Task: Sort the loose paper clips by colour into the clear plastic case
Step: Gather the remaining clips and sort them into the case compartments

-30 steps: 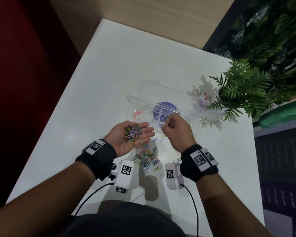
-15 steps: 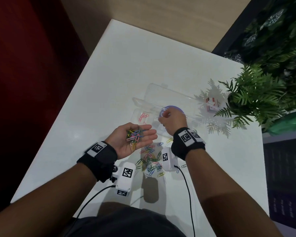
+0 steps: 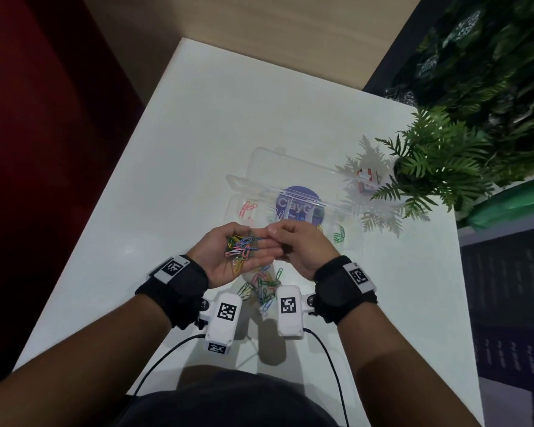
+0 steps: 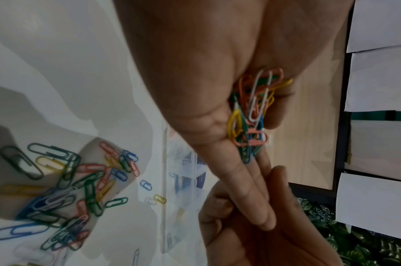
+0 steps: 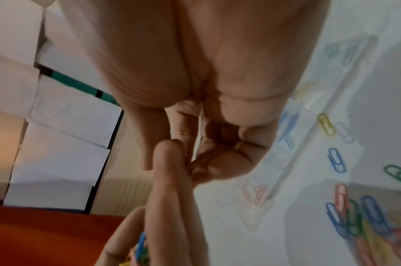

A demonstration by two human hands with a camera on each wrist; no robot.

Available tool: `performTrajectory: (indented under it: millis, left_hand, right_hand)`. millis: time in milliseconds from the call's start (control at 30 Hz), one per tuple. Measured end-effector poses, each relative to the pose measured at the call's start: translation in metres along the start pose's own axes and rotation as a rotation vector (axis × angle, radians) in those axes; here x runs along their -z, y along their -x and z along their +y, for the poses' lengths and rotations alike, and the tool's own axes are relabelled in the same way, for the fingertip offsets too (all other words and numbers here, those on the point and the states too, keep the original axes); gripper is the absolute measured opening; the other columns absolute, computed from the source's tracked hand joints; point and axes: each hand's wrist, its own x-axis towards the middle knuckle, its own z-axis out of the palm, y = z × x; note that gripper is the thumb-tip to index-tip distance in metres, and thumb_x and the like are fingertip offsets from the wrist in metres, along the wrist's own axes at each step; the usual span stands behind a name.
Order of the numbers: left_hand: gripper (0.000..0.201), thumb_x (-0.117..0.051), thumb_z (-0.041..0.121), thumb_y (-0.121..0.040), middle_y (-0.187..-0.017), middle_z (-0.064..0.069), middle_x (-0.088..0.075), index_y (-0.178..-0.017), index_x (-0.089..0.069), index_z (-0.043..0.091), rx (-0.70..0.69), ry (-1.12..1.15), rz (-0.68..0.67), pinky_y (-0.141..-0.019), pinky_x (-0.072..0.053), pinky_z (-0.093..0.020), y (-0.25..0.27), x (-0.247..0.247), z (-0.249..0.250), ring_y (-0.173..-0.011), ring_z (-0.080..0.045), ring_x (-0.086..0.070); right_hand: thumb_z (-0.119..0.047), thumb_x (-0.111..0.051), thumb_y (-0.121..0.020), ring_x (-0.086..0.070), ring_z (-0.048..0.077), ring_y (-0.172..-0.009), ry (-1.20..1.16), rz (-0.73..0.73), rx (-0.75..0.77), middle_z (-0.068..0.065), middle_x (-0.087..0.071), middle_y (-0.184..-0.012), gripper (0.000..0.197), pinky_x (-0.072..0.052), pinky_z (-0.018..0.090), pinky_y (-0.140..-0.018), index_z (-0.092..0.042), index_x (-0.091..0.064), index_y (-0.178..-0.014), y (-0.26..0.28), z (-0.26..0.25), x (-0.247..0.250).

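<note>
I see the left hand (image 3: 228, 257) palm up, cupping a mixed bunch of paper clips (image 3: 239, 248) (pink, blue, green, yellow, one white). Right hand (image 3: 299, 245) has its fingers curled, fingertips (image 3: 273, 231) meeting the left hand's fingers; can't tell if it pinches a clip. Loose pile of clips (image 3: 261, 288) lies on the white table (image 3: 173, 155) below the hands. Clear plastic case (image 3: 290, 192) sits open beyond them: pink clips (image 3: 247, 208) in the left compartment, green clips (image 3: 339, 235) at the right. Small red-and-white box (image 3: 367, 179) beside a fern (image 3: 438, 161).
</note>
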Motion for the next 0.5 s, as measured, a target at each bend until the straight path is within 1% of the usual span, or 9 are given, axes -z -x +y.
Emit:
performTrajectory:
  millis: [67,133,167,233,300,333,367,433,500]
  left_hand:
    - [0.042,-0.043,0.018,-0.079,-0.104,-0.027,-0.068,-0.096,-0.072,-0.007,0.001,-0.032,0.015,-0.087,-0.052,-0.039,0.000,0.000,-0.002,-0.093,-0.035,-0.070]
    - [0.042,-0.043,0.019,-0.079,-0.101,-0.027,-0.068,-0.094,-0.073,-0.006,0.001,-0.046,0.023,-0.083,-0.054,-0.038,0.001,0.000,-0.004,-0.091,-0.035,-0.070]
    - [0.041,-0.043,0.020,-0.079,-0.099,-0.026,-0.069,-0.093,-0.074,-0.004,0.001,-0.052,0.024,-0.081,-0.056,-0.038,0.000,-0.001,-0.005,-0.089,-0.036,-0.071]
    - [0.041,-0.044,0.021,-0.079,-0.097,-0.026,-0.070,-0.095,-0.075,0.000,0.002,-0.072,0.022,-0.078,-0.057,-0.038,0.000,-0.003,-0.007,-0.087,-0.037,-0.071]
    - [0.041,-0.044,0.023,-0.080,-0.099,-0.026,-0.069,-0.098,-0.075,0.002,0.004,-0.091,0.022,-0.079,-0.057,-0.038,0.000,-0.006,-0.009,-0.088,-0.038,-0.070]
    - [0.041,-0.045,0.023,-0.080,-0.100,-0.027,-0.069,-0.099,-0.075,0.003,0.003,-0.098,0.022,-0.079,-0.057,-0.038,0.000,-0.007,-0.009,-0.089,-0.038,-0.070]
    - [0.041,-0.045,0.023,-0.081,-0.101,-0.027,-0.069,-0.099,-0.074,0.003,0.001,-0.099,0.020,-0.079,-0.057,-0.038,0.000,-0.008,-0.010,-0.090,-0.038,-0.070]
    - [0.040,-0.044,0.023,-0.083,-0.104,-0.027,-0.068,-0.101,-0.074,0.003,0.001,-0.087,0.015,-0.078,-0.057,-0.038,0.000,-0.010,-0.010,-0.091,-0.038,-0.070]
    - [0.041,-0.039,0.022,-0.090,-0.109,-0.027,-0.067,-0.107,-0.071,0.003,0.000,-0.068,0.006,-0.079,-0.057,-0.038,-0.001,-0.010,-0.008,-0.093,-0.038,-0.069]
  right_hand:
    - [0.002,-0.057,-0.088,-0.066,0.028,-0.075,-0.056,-0.012,-0.005,0.015,-0.072,-0.089,0.005,-0.056,0.037,-0.075,0.001,-0.061,-0.085,0.002,-0.001,0.003]
    - [0.008,-0.058,-0.084,-0.067,0.024,-0.070,-0.059,-0.026,-0.012,0.009,-0.072,-0.077,0.012,-0.057,0.034,-0.070,-0.003,-0.062,-0.079,0.005,-0.003,0.006]
    - [0.011,-0.058,-0.082,-0.067,0.023,-0.070,-0.049,-0.035,-0.016,0.007,-0.073,-0.078,0.014,-0.057,0.033,-0.069,-0.002,-0.061,-0.080,0.006,-0.003,0.007]
    - [0.015,-0.055,-0.081,-0.068,0.024,-0.073,-0.035,-0.055,-0.014,0.007,-0.074,-0.088,0.014,-0.058,0.033,-0.071,0.003,-0.061,-0.084,0.008,-0.003,0.010]
    - [0.017,-0.053,-0.081,-0.068,0.023,-0.075,-0.013,-0.045,-0.011,0.008,-0.074,-0.093,0.016,-0.058,0.032,-0.070,0.011,-0.059,-0.094,0.009,-0.003,0.011]
    - [0.016,-0.053,-0.080,-0.067,0.023,-0.075,0.005,-0.030,-0.008,0.007,-0.074,-0.094,0.019,-0.058,0.032,-0.070,0.013,-0.059,-0.099,0.009,-0.003,0.012]
    - [0.016,-0.053,-0.080,-0.066,0.024,-0.076,0.029,-0.014,0.000,0.007,-0.074,-0.095,0.020,-0.056,0.032,-0.069,0.011,-0.059,-0.098,0.009,-0.003,0.012]
    - [0.014,-0.054,-0.079,-0.065,0.023,-0.075,0.064,0.016,0.016,0.008,-0.074,-0.095,0.015,-0.054,0.032,-0.067,0.003,-0.061,-0.087,0.010,-0.005,0.011]
    - [0.013,-0.054,-0.080,-0.061,0.022,-0.067,0.066,0.066,0.025,0.011,-0.071,-0.089,0.019,-0.050,0.029,-0.060,-0.005,-0.060,-0.078,0.009,-0.007,0.012]
